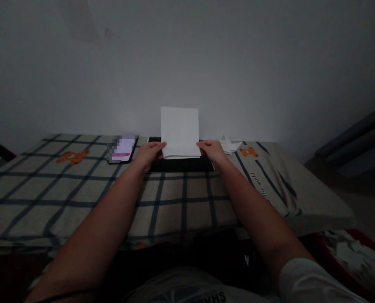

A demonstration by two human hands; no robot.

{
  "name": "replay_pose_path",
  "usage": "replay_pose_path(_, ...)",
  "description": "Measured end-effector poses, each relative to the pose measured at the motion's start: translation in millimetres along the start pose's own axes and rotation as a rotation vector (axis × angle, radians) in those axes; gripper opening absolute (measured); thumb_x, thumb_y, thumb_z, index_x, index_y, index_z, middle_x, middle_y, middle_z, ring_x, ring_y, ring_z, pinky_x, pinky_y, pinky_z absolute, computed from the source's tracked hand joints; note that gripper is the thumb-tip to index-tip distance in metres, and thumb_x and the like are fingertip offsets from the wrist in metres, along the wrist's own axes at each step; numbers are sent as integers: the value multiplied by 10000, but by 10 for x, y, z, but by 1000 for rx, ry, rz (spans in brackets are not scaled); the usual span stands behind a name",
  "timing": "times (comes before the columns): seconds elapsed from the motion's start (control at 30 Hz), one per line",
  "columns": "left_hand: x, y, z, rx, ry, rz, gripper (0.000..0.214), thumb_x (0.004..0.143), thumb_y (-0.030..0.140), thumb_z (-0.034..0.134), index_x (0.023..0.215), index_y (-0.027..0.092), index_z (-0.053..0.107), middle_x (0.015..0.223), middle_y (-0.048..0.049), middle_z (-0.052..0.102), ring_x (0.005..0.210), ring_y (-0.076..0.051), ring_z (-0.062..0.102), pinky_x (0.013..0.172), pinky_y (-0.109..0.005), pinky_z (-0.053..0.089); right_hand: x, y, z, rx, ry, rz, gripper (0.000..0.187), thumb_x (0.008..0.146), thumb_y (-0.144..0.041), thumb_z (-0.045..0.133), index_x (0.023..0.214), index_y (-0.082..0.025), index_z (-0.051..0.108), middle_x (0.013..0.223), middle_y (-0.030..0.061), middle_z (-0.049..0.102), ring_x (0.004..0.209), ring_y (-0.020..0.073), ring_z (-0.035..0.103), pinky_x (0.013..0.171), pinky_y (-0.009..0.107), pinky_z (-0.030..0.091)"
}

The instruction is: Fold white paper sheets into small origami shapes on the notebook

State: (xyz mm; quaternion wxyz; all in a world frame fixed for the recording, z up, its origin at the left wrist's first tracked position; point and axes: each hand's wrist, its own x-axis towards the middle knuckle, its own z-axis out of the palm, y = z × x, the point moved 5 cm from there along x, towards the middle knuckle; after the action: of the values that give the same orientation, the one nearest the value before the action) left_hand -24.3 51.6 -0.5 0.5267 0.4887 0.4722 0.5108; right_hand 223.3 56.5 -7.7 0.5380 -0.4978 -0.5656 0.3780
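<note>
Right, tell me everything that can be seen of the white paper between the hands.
The paper is white and nearly square, with faint lines running up and down it. It looks folded, as layers show along its bottom edge. Its face is turned to the camera and looks smooth. The left hand pinches its lower left side, the right hand its lower right. It overlaps a flat black object in view; whether they touch is unclear.

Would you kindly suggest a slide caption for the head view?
Left hand and right hand holding folded lined paper over a black pad on a checked cloth.
</note>
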Motion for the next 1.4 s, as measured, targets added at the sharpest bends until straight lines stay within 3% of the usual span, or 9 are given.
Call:
replay_pose_path(0.17,-8,-52,66,-107,-156,-126,199,667,285,734,783,147,649,706,-29,598,671,-125,589,691,-298,554,32,24,-50,-13,40,-49,219,716,-379,623,677,-166,659,539,-4,547,495,98,463,520,256,364)
replay_pose_path(0.3,1,-83,67,-63,-142,-111,171,677,264,735,662,142,617,595,-2,532,596,-102,566,751,-292,553,46,42,-55,-21,61,-38,221,712,-385,625,682,-167,656,560,5,564,507,99,470,524,253,381)
replay_pose_path(0.43,1,-80,63,-32,-97,-77,163,687,270,729,670,140,631,626,-15,573,616,-105,598,701,-239,551,47,36,-43,12,70,-40,219,702,-373,629,699,-158,663,564,6,571,498,93,471,521,249,386)
replay_pose_path(0.6,-29,-88,108,-45,-175,-158,166,727,263,700,805,120,668,828,-90,673,701,-120,636,632,-199,540,47,41,-82,49,108,-50,223,686,-363,642,677,-141,660,548,2,566,481,88,476,501,241,374)
replay_pose_path(0.7,-29,-79,99,-6,-145,-157,124,753,227,672,767,105,663,805,-102,684,629,-86,613,591,-164,513,55,51,-99,22,117,-47,236,690,-374,639,670,-140,659,537,0,565,475,89,481,489,235,370)
replay_pose_path(0.93,-17,7,49,140,-6,41,147,750,253,652,799,115,659,709,-51,678,557,-80,582,591,-195,488,54,82,-60,5,107,-18,216,716,-357,623,682,-147,658,561,13,597,487,91,508,507,235,413)
replay_pose_path(1.17,-34,150,-32,500,145,305,259,790,368,554,833,143,675,647,-18,652,576,-138,599,594,-242,461,-13,49,26,10,19,102,202,720,-327,634,661,-134,640,626,53,648,529,102,567,502,221,416)
replay_pose_path(1.27,-45,230,-97,567,252,408,275,804,356,513,835,135,674,629,-14,628,582,-140,578,588,-240,441,-57,-80,21,-221,22,0,242,734,-374,620,695,-138,661,611,50,642,521,120,568,511,248,410)
replay_pose_path(1.4,-46,268,-105,716,246,470,267,815,323,476,835,144,672,688,-26,643,648,-159,575,631,-255,430,-164,-365,-35,-459,163,-344,263,795,-396,555,767,-167,681,682,46,651,621,149,575,597,282,422)
